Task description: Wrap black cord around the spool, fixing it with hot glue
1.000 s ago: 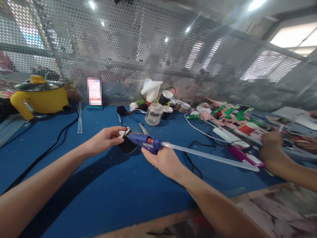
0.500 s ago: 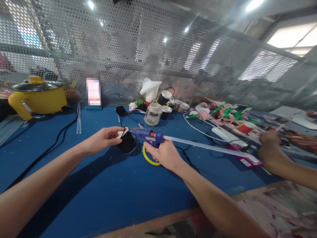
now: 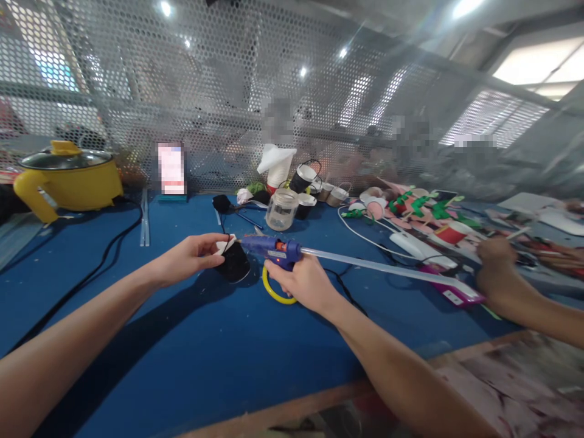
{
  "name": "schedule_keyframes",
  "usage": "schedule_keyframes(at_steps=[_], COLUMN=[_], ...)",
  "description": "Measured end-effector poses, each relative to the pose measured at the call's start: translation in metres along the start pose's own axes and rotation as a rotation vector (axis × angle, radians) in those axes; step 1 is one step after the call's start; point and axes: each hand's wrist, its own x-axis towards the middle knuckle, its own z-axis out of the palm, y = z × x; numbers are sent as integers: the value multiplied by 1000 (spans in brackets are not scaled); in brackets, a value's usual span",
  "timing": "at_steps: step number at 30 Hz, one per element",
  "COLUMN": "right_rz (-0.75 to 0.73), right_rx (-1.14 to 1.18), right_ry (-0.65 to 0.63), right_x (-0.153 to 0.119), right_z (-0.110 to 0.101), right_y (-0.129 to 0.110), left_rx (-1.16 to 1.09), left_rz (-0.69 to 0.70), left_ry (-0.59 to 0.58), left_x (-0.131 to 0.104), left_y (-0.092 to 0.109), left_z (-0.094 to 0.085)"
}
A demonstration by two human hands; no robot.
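My left hand point(image 3: 203, 255) grips the white rim of a small paper cup wrapped in black yarn point(image 3: 235, 264), tilted just above the blue table. A black strand runs from the cup back to a ball of black yarn point(image 3: 221, 203). In my right hand point(image 3: 308, 281) is a blue hot glue gun point(image 3: 269, 248) with a small lit orange light. Its tip touches or nearly touches the cup's upper edge; I cannot tell which. A long clear glue stick point(image 3: 365, 261) sticks out of the gun's back. A yellow ring point(image 3: 279, 292) shows below the gun.
A clear jar point(image 3: 281, 210) stands behind the gun, near wrapped cups point(image 3: 305, 177) and stacked white cups point(image 3: 277, 170). At left are a yellow pot point(image 3: 73, 179), its black cord and a phone point(image 3: 171, 169). Another person's hand point(image 3: 499, 267) works at right beside craft pieces point(image 3: 420, 210).
Almost nothing differs. Both hands, the cup and the glue gun hold their places, and the view has shifted very slightly.
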Motion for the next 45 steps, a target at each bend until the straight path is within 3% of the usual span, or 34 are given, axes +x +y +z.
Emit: schedule_keyframes(at_steps=[14,17,23,35,45], right_rz=[6,-52,-62,161,108], right_rx=[-95,-113,-32,205,416], right_ry=[27,27,-24,-52,-147], right_x=[-3,-7,-9,5,13], right_z=[1,3,5,-3,-7], right_y=[-5,-9,-11,-4,6], left_rx=[-4,-2,6,23,31], left_rz=[-8,-9,-4,1,1], left_ry=[-13,-3,0,4,-3], left_x=[0,0,0,-1,0], left_y=[1,1,2,2,2], left_z=[0,1,1,1,0])
